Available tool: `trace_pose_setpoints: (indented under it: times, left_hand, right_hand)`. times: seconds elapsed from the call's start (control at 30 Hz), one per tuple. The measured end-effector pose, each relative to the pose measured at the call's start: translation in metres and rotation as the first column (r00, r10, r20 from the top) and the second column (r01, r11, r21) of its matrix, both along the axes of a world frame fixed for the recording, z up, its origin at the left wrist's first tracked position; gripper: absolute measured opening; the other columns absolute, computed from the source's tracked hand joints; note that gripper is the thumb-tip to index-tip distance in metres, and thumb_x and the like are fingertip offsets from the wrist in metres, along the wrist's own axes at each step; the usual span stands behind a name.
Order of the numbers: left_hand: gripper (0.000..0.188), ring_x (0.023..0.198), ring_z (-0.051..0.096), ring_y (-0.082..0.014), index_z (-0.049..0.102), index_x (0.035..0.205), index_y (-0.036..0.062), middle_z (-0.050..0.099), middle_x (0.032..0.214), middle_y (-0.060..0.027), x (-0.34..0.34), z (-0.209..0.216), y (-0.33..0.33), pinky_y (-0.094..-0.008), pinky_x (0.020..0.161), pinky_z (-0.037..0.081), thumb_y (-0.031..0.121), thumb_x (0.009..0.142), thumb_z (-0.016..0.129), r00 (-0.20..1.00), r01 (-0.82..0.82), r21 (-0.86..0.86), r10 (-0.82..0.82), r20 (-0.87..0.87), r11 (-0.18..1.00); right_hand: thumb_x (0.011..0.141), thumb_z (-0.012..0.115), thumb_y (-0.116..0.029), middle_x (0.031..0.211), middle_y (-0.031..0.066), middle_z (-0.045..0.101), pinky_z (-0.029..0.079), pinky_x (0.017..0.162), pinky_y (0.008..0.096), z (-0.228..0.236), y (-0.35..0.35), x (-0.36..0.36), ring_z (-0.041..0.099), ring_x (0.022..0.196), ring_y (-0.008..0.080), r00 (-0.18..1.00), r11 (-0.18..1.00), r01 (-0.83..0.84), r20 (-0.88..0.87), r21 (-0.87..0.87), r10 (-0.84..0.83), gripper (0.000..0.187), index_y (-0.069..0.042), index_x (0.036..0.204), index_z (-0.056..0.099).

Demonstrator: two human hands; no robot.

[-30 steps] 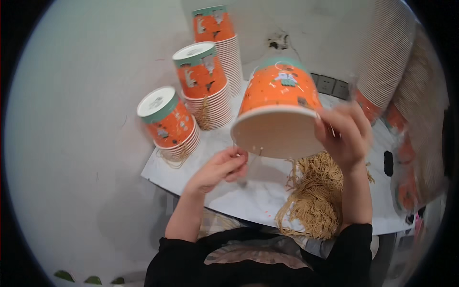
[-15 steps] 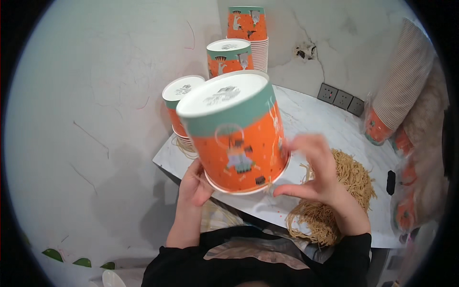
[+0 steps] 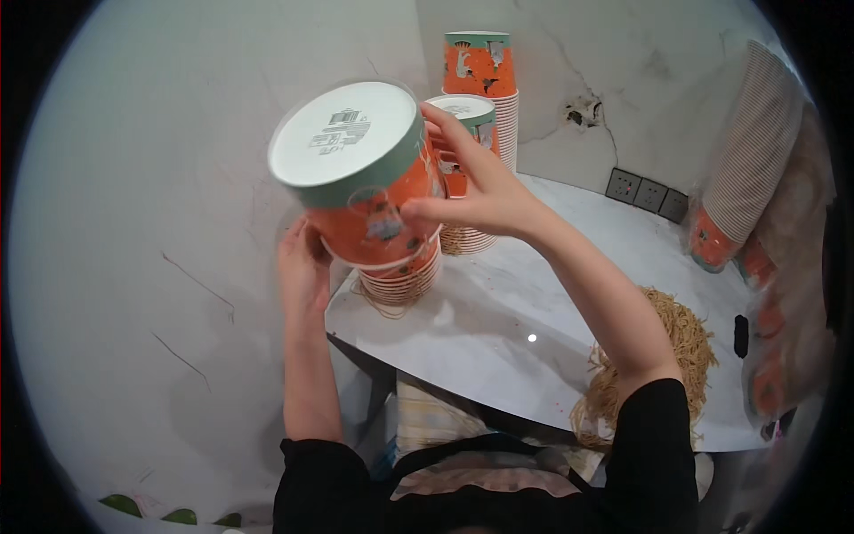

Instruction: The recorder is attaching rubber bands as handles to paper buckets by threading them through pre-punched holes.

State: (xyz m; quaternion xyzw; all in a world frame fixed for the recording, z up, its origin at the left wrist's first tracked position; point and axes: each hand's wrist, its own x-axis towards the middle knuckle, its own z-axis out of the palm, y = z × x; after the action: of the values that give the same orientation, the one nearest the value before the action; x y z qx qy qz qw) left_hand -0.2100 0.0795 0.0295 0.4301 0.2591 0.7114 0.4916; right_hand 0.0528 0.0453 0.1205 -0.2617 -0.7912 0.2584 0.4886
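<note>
- Since half a second ago, the orange paper bucket [image 3: 365, 214] is shifting left over the white marbled tabletop [image 3: 507, 303], and the right hand [image 3: 476, 182] is coming from a loose, open pose beside the rim onto the bucket's wall.
- Above the tabletop's left end, the bucket is hanging mouth-down and tilted, its white base and green band facing up; it is overlapping the near bucket stack [image 3: 405, 283] in view, and I cannot tell whether the two are touching.
- Right fingers and thumb are spreading wide across the bucket's side and pressing it between them, the fingertips being partly hidden.
- At the bucket's lower left rim, the left hand [image 3: 303, 262] is gripping from below; its fingertips are disappearing behind the rim, so I cannot tell how tightly they are pinching.
- On the tabletop's left end, the near stack is standing upside down with tan strands [image 3: 389, 305] lying around its foot.
- Farther back on the tabletop, a middle stack [image 3: 469, 111] and a rear stack [image 3: 480, 71] are standing.
- Toward the tabletop's right end, a heap of tan strands [image 3: 692, 347] is lying, partly covered by the right arm.
- Beyond it, also at the tabletop's right end, plastic-wrapped buckets [image 3: 747, 147] are leaning.
</note>
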Motion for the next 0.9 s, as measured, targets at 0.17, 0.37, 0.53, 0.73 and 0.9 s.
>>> trace_pose_setpoints:
  times: [0.17,0.37,0.53,0.73,0.9]
  left_hand:
    - [0.029,0.082,0.066,-0.0139,0.067,0.113,-0.0035,0.071,0.097,-0.0064,-0.020,-0.010,0.046,-0.0270,0.076,0.052,0.020,0.107,0.051,0.895,-0.186,0.030,0.182,-0.408,0.982]
    - [0.033,0.096,0.067,-0.0209,0.066,0.116,-0.0052,0.071,0.104,-0.0124,-0.019,-0.029,0.039,-0.0340,0.085,0.053,0.021,0.108,0.047,0.538,-0.369,0.410,0.552,-0.637,0.834]
    - [0.033,0.106,0.065,-0.0228,0.065,0.118,-0.0050,0.070,0.113,-0.0154,-0.019,-0.053,0.027,-0.0360,0.092,0.051,0.020,0.108,0.047,0.790,-0.346,0.210,0.404,-0.461,0.915]
    - [0.034,0.112,0.064,-0.0213,0.063,0.123,-0.0050,0.068,0.116,-0.0144,-0.037,-0.113,0.006,-0.0352,0.097,0.048,0.020,0.108,0.045,0.576,-0.339,0.209,0.378,-0.725,0.917]
    - [0.053,0.129,0.054,-0.0290,0.044,0.146,-0.0013,0.050,0.146,-0.0183,-0.026,-0.127,-0.024,-0.0407,0.108,0.043,0.015,0.098,0.061,0.730,-0.349,0.119,0.349,-0.587,0.930]
  right_hand:
    - [0.073,0.092,-0.033,0.153,0.0183,0.041,0.033,0.119,0.0414,-0.034,0.051,-0.021,0.043,0.141,0.0288,0.996,1.000,0.003,-0.091,-0.010,-0.004,0.114,-0.004,0.158,0.021]
    - [0.073,0.092,-0.032,0.151,0.0176,0.043,0.036,0.117,0.0412,-0.054,0.079,-0.032,0.044,0.140,0.0284,0.982,0.983,0.035,-0.177,-0.182,-0.067,0.111,-0.001,0.155,0.025]
    - [0.072,0.092,-0.039,0.147,0.0212,0.047,0.040,0.114,0.0394,-0.078,0.083,-0.040,0.049,0.136,0.0287,0.980,0.962,0.180,-0.049,-0.205,-0.193,0.114,0.002,0.154,0.025]
    - [0.072,0.091,-0.042,0.148,0.0237,0.045,0.038,0.116,0.0386,-0.122,0.081,-0.031,0.046,0.139,0.0292,0.982,0.954,0.182,-0.013,-0.239,-0.190,0.114,0.006,0.152,0.025]
    - [0.082,0.083,-0.033,0.113,0.0144,0.063,0.052,0.089,0.0372,-0.089,0.050,-0.018,0.064,0.104,0.0213,0.865,0.861,0.490,0.051,0.137,-0.500,0.072,0.000,0.138,0.051]
